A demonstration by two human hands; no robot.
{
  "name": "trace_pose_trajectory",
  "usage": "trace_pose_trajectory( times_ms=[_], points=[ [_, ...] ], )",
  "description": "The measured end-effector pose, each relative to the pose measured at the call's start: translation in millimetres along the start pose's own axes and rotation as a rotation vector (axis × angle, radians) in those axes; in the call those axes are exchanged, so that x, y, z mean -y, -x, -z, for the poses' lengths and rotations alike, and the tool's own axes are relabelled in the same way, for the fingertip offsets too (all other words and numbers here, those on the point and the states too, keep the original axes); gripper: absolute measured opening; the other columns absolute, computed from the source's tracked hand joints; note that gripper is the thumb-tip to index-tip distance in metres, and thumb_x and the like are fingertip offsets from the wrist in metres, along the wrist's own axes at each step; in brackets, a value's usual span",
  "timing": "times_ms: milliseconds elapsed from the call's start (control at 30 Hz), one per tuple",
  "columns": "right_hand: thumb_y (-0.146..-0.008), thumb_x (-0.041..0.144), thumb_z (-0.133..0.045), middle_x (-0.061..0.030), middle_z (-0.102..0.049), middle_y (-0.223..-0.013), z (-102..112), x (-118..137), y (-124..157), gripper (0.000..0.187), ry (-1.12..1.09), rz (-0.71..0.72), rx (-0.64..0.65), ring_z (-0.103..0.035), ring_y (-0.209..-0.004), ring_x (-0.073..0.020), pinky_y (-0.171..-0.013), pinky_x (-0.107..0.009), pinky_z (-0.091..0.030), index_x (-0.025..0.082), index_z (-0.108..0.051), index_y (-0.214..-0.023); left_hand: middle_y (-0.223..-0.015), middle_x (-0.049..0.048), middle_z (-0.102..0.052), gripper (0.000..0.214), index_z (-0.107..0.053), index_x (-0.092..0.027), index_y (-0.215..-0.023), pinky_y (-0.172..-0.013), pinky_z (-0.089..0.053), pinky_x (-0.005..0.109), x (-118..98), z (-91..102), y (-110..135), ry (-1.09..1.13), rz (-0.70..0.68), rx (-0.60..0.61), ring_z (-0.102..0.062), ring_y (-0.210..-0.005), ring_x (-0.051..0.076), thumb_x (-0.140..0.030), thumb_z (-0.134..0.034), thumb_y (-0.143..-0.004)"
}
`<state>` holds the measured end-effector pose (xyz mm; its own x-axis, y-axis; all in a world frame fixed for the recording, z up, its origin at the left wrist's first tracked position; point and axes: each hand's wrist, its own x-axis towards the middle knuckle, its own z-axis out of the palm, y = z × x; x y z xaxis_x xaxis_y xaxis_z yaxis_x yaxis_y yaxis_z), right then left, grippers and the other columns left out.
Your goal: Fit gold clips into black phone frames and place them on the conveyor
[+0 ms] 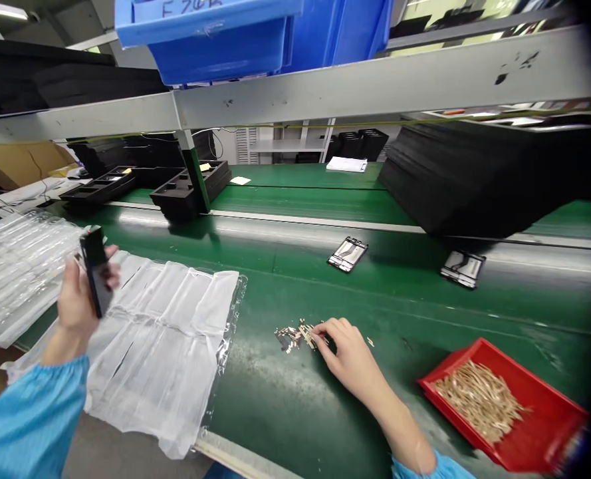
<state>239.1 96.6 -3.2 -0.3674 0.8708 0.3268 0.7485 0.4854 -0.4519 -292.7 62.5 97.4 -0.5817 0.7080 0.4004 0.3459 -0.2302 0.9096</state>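
Note:
My left hand (78,303) grips a dark, flat phone screen assembly (96,271), held upright on edge above a white padded plastic sheet (165,326). On the green bench (260,399), my right hand (348,352) reaches into a small pile of thin gold and dark metal pieces (291,337). Its thumb and index finger come together at the pile's right side; whether a piece is between them is hidden. Farther back on the green surface lie two more phone screen assemblies, one in the middle (348,254) and another to the right (463,269), pale inner faces up.
A red bin (539,406) of gold strips stands at the right. Clear plastic packaging (20,266) lies far left. Black foam trays (190,189) and a large black stack (474,173) stand behind, under a metal shelf rail (295,100) carrying blue bins (215,46).

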Motion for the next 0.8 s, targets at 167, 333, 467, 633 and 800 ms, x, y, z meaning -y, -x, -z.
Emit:
trace_pose_trajectory(
  times_ms=[167,333,467,633,800],
  points=[
    [-0.113,0.034,-0.048,-0.0059,-0.072,-0.107,-11.5,12.2,-4.1,0.024,0.095,0.039,0.056,-0.06,-0.099,-0.0241,-0.086,-0.041,-0.044,0.024,-0.069,-0.106,-0.125,0.0044,-0.071,0.064,-0.048,-0.037,-0.154,-0.091,-0.058,0.036,-28.9,-59.9,154.1,0.197,0.271,1.109,-0.067,-0.099,0.02,-0.05,-0.074,-0.097],
    [-0.108,0.036,-0.057,-0.0051,-0.071,-0.095,-21.9,7.3,-3.5,0.023,0.251,-0.036,0.001,-0.058,-0.093,-0.0265,-0.081,-0.042,-0.037,0.023,-0.065,-0.091,-0.105,0.0074,-0.08,0.023,-0.077,-0.021,-0.107,-0.092,-0.055,0.034,-40.6,-130.4,212.8,-0.219,-0.019,1.507,-0.074,-0.1,0.027,-0.04,-0.074,-0.094],
    [-0.11,0.032,-0.049,-0.008,-0.071,-0.094,-23.8,5.8,2.9,0.027,0.223,-0.027,-0.019,-0.057,-0.092,-0.027,-0.081,-0.043,-0.034,0.022,-0.063,-0.089,-0.116,0.0104,-0.083,0.058,-0.065,-0.027,-0.146,-0.088,-0.058,0.039,-40.9,-165.6,218.8,-0.415,-0.238,1.567,-0.078,-0.105,0.034,-0.025,-0.079,-0.089],
    [-0.108,0.034,-0.051,-0.0072,-0.069,-0.095,-18.0,9.6,7.5,0.024,0.057,-0.084,-0.059,-0.057,-0.092,-0.0263,-0.082,-0.043,-0.035,0.022,-0.061,-0.09,-0.135,0.0128,-0.074,0.047,-0.069,-0.024,-0.143,-0.112,-0.054,0.051,-34.1,-175.1,221.2,-0.43,-0.437,1.397,-0.066,-0.128,0.035,-0.039,-0.073,-0.099],
    [-0.111,0.046,-0.047,-0.0029,-0.065,-0.091,-9.6,19.5,3.5,0.031,-0.244,-0.127,-0.112,-0.058,-0.083,-0.0201,-0.08,-0.037,-0.047,0.023,-0.061,-0.095,-0.129,0.0127,-0.081,0.043,-0.073,-0.019,-0.139,-0.111,-0.055,0.05,-41.1,-195.7,199.9,-0.267,-0.252,1.073,-0.072,-0.119,0.03,-0.032,-0.042,-0.112]
  ],
)
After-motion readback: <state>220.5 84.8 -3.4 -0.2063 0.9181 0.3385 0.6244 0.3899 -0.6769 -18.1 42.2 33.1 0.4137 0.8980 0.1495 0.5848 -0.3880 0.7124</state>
